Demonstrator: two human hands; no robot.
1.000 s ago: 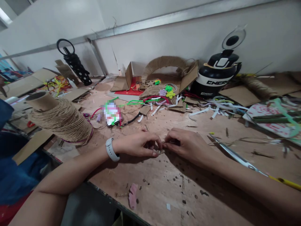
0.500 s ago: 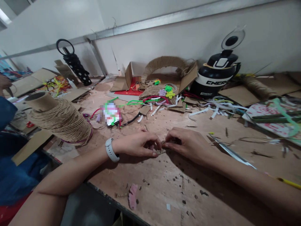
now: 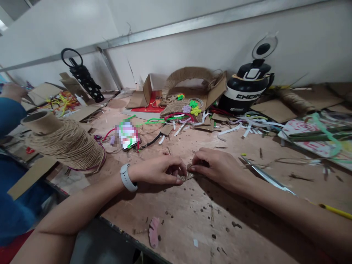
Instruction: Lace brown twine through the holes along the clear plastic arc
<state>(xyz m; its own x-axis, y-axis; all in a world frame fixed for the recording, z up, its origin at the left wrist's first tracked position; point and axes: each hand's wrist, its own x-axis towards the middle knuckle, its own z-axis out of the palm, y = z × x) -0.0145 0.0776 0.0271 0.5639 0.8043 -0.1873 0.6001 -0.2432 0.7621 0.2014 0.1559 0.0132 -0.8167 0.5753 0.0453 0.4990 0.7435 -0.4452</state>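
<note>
My left hand (image 3: 162, 169), with a pale watch band (image 3: 127, 178) on its wrist, pinches one end of a small piece of knotted jute twine (image 3: 188, 177) just above the table. My right hand (image 3: 216, 167) faces it, thumb and fingertips closed on the twine's other side. The fingers hide most of the piece. To the right of my right hand lies a pair of scissors (image 3: 265, 174), partly behind my forearm. Nearer the front edge is a pink fuzzy strip (image 3: 154, 232) with a thin cord end beside it.
A big spool of jute twine (image 3: 68, 143) stands left, near a co-worker's blue sleeve (image 3: 11, 115). Behind my hands lie a phone (image 3: 127, 135), cardboard pieces, a twine-wrapped arch (image 3: 189, 75) and paper strips. A black-and-white jug (image 3: 244, 90) and a black bottle (image 3: 87, 83) stand at the back.
The view has shifted slightly, so most things sit a little further left. My hands keep their pinch on the twine, fingertips barely moved. The co-worker's arm at the left has risen.
</note>
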